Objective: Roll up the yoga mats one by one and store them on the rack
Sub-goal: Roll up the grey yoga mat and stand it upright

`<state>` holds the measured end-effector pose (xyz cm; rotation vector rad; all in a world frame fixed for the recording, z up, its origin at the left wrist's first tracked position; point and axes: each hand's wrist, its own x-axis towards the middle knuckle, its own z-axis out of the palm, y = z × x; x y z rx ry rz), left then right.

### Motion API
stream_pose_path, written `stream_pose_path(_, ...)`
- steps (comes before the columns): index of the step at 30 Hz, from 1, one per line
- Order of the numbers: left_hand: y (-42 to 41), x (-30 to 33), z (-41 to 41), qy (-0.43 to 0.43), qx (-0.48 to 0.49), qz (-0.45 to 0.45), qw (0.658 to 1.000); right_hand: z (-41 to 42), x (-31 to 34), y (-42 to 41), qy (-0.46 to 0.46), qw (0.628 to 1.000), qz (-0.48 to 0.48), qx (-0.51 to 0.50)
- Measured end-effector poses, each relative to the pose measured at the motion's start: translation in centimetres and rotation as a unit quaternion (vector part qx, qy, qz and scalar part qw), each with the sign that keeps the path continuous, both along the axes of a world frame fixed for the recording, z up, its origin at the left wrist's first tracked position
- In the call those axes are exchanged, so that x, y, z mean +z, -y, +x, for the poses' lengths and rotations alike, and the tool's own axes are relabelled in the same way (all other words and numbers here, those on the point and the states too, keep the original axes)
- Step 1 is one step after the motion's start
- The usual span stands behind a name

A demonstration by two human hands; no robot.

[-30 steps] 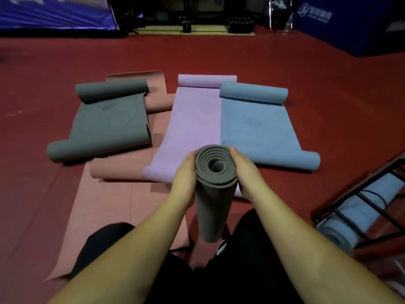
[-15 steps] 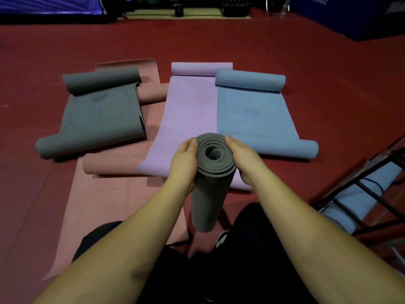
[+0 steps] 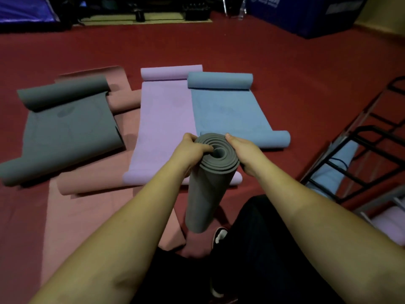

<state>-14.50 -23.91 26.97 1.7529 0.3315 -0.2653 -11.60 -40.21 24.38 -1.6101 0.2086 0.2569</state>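
Right now I grip the rolled grey mat [image 3: 203, 185] upright above the red floor [image 3: 285, 62], left hand [image 3: 190, 150] and right hand [image 3: 243, 150] curled round its top end. White lettering on the blue pads [image 3: 306, 14] at the floor's far edge is too blurred to read.

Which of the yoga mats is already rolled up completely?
The grey mat held upright between the left hand and right hand. The other grey, pink, purple and blue mats lie partly unrolled on the floor.
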Motion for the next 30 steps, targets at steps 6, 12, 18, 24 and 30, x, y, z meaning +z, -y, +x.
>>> stream_pose_path(6,1.5,-0.1,0.8,0.008,-0.067,0.009,0.998,-0.3,-0.1,1.1,-0.007,0.999,-0.015,-0.034)
stream_pose_path(12,5.4,-1.1,2.5,0.027,-0.040,0.024,0.999,0.9,-1.2,4.5,0.004,0.995,0.058,-0.077)
stream_pose_path(18,11.8,0.1,4.0,0.041,-0.061,0.069,0.995,2.3,-2.8,10.5,-0.010,0.987,0.117,-0.114)
stream_pose_path(24,21.8,-1.0,5.4,0.035,-0.095,0.091,0.991,2.3,-5.9,19.3,-0.036,0.963,0.200,-0.175)
stream_pose_path(30,30.5,-3.9,6.0,0.049,-0.165,0.174,0.970,-1.2,-13.2,30.2,-0.094,0.927,0.221,-0.289)
